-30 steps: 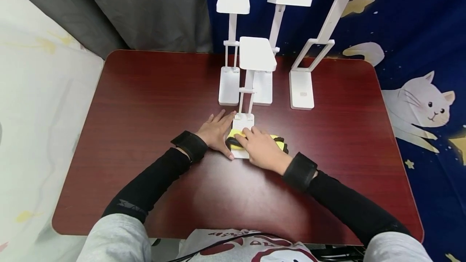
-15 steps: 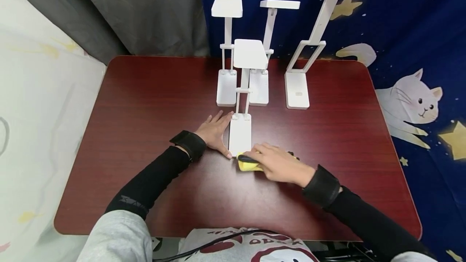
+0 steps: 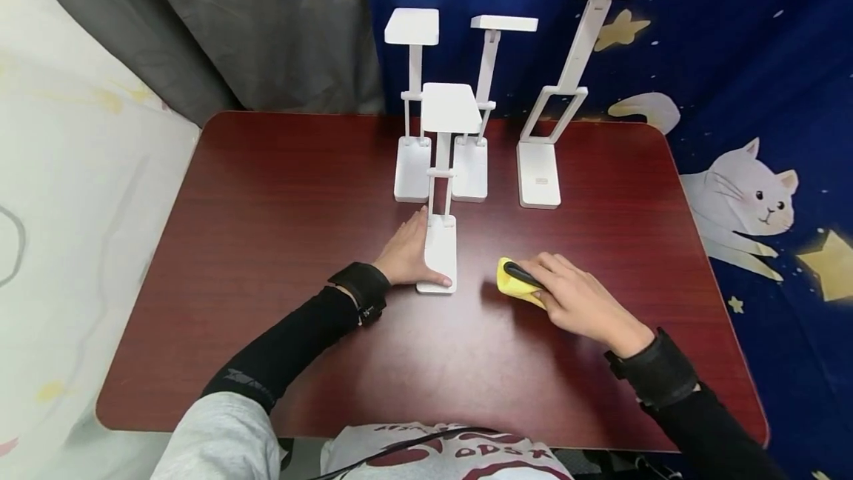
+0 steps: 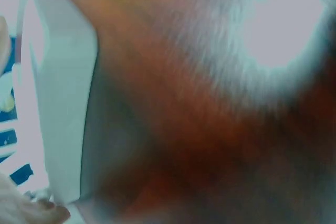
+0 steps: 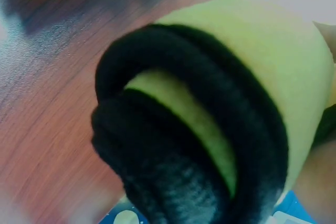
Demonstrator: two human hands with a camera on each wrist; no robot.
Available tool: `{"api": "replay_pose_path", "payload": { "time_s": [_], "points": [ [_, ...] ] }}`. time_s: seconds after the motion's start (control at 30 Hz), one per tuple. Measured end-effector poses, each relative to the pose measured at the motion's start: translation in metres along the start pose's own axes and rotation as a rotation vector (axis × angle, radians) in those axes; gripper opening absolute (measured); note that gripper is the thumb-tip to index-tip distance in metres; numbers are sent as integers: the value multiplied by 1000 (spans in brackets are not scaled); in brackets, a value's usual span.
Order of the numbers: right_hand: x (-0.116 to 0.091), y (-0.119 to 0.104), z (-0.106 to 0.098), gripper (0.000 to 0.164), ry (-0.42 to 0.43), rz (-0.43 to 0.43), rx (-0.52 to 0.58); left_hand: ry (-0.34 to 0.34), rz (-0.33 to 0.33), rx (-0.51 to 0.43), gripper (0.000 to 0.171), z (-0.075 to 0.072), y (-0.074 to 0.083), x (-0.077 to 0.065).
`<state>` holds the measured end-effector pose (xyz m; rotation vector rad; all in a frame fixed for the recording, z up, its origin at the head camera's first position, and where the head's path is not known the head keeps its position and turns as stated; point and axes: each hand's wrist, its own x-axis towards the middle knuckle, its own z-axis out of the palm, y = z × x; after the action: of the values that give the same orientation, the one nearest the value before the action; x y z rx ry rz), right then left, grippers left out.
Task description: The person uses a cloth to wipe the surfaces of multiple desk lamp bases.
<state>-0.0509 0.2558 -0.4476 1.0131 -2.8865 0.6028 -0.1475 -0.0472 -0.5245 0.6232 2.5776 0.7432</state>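
A white folding desk lamp (image 3: 450,108) stands near the middle of the table, its flat base toward me. My left hand (image 3: 406,252) grips that base from the left, with the thumb lying across its front end and the fingers along the far left side. In the left wrist view the lamp base (image 4: 65,93) appears as a pale slab, with fingertips (image 4: 50,212) at its lower corner. My right hand (image 3: 580,298) holds a folded yellow cloth (image 3: 510,284) with dark edging, to the right of the lamp. The cloth (image 5: 278,61) fills much of the right wrist view.
Behind stand more white desk lamps: one at left (image 3: 412,169), one beside it (image 3: 470,172) and a taller one (image 3: 538,176) at right. The reddish-brown table (image 3: 280,191) has rounded corners. A grey curtain (image 3: 293,28) and a blue star-patterned cloth (image 3: 733,95) hang behind it.
My right hand wiped the cloth down off the lamp base and carried it away to the right. The left hand has moved right from beside the base, so its thumb now overlaps it.
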Motion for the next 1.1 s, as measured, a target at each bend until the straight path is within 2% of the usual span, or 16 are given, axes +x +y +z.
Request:
{"api": "replay_pose_path", "payload": {
  "time_s": [0.1,0.17,0.33,0.53,0.6,0.67,0.77,0.83,0.97,1.1],
  "points": [
    [-4,2,-1,47,-6,9,-4,42,-17,51,141,7,3,0],
    [-2,3,1,46,-14,19,-5,60,-28,77,138,8,0,-4],
    [3,3,4,46,-50,41,-9,51,-32,95,138,2,-12,-24],
    [9,3,11,45,-66,20,4,86,-39,96,134,-13,-43,-56],
    [10,2,13,44,-73,7,9,99,-58,107,133,-21,-56,-66],
    [14,2,13,44,-77,6,7,114,-78,119,131,-35,-69,-69],
    [16,2,11,45,-88,18,1,105,-116,137,129,-56,-88,-67],
    [17,2,11,45,-98,28,-5,91,-136,140,129,-69,-100,-60],
    [16,1,13,47,-111,31,-10,49,-164,125,128,-90,-124,-38],
    [14,-2,16,48,-128,38,-6,34,-192,88,127,-104,-139,-8]
  ]
}}
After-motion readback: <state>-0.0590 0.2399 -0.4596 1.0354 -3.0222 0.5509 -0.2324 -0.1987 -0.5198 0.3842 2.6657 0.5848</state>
